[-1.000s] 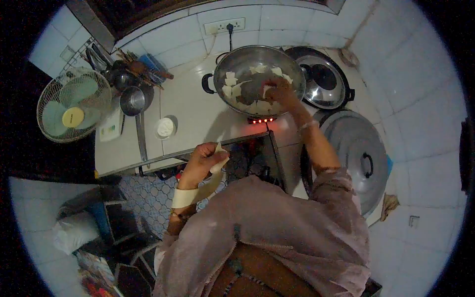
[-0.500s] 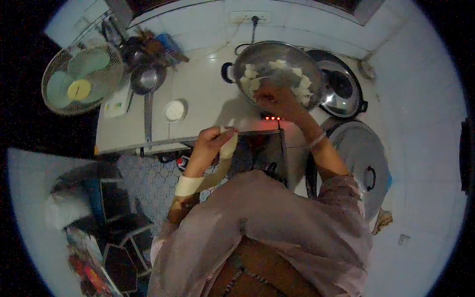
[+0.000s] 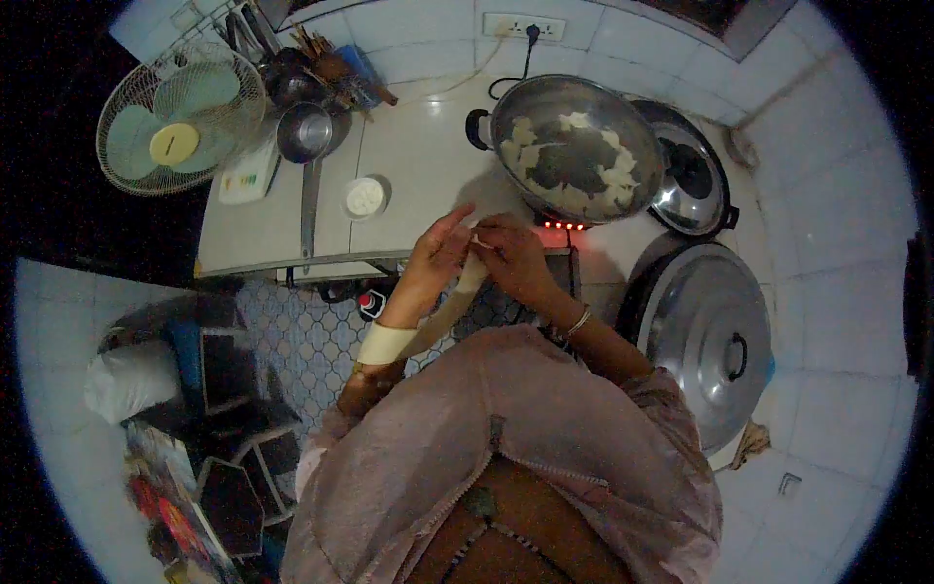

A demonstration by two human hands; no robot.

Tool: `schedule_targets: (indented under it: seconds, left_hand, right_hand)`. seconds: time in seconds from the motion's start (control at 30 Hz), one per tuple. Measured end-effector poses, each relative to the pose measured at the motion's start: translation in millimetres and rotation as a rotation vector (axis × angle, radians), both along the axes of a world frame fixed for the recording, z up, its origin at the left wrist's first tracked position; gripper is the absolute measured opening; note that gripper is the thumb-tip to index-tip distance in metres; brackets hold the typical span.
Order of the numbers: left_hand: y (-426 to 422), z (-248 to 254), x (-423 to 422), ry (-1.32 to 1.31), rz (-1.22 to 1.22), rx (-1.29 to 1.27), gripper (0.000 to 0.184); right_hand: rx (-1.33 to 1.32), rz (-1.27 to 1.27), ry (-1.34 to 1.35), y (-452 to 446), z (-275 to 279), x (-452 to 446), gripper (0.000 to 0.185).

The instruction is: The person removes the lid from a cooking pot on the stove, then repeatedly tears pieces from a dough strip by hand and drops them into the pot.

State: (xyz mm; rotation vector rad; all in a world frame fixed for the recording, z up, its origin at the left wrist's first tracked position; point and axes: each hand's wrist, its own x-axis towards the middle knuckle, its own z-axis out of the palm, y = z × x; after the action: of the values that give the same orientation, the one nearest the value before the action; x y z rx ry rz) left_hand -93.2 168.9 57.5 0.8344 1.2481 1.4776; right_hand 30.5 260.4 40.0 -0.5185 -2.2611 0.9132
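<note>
A pale, flat strip of what looks like dough [image 3: 389, 344] lies over my left forearm, and its loose end rises to my fingers. My left hand [image 3: 443, 250] is beside that end, its thumb and fingers around the strip. Closed in a pinch, my right hand [image 3: 513, 255] grips the strip's tip, touching my left hand. Beyond them a wide metal pan [image 3: 574, 200] with black handles stands on a cooker with red lights. Pale pieces [image 3: 619, 175] lie in a ring in the liquid inside the pan.
A small white bowl [image 3: 365, 199] and a long-handled ladle [image 3: 308, 209] are on the counter [image 3: 418, 131]. At the left stands a fan [image 3: 175, 144]. Right of the pan are a glass-and-metal lid [image 3: 671, 209] and a large lidded pot [image 3: 705, 331].
My right hand has left the pan and come down to the strip beside my left hand. The camera view has shifted, so the counter and pan appear further right and higher.
</note>
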Motion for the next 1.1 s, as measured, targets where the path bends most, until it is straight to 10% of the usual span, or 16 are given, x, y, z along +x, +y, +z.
schedule_targets:
  seconds: [0.3,0.37,0.4,0.57,0.67,1.0,1.07,1.1]
  left_hand:
    - [-7,4,-4,0.291,-0.101,-0.207,0.010]
    - [-5,-8,-3,0.221,-0.071,-0.131,0.010]
    - [-3,-8,-3,0.149,-0.041,-0.056,0.010]
    - [-3,11,-1,0.357,-0.108,-0.139,0.016]
    - [-1,4,-12,0.603,-0.263,-0.211,0.018]
    - [-5,8,-3,0.132,-0.124,-0.174,0.008]
    - [-5,7,-4,0.116,-0.101,-0.176,0.009]
    - [-5,5,-4,0.100,-0.079,-0.181,0.011]
  right_hand:
    - [-0.384,-0.071,-0.004,-5,11,-1,0.016]
    - [-1.253,0.086,0.445,-7,13,-3,0.016]
    - [-1.252,0.084,0.447,-6,12,-3,0.016]
    - [-0.371,-0.105,-0.190,3,5,4,0.019]
    - [0.229,0.010,-0.012,2,2,9,0.018]
    - [-0.117,-0.331,-0.108,97,4,49,0.020]
    - [0.709,-0.261,-0.287,132,10,62,0.021]
    - [0.708,-0.261,-0.287,151,8,62,0.021]
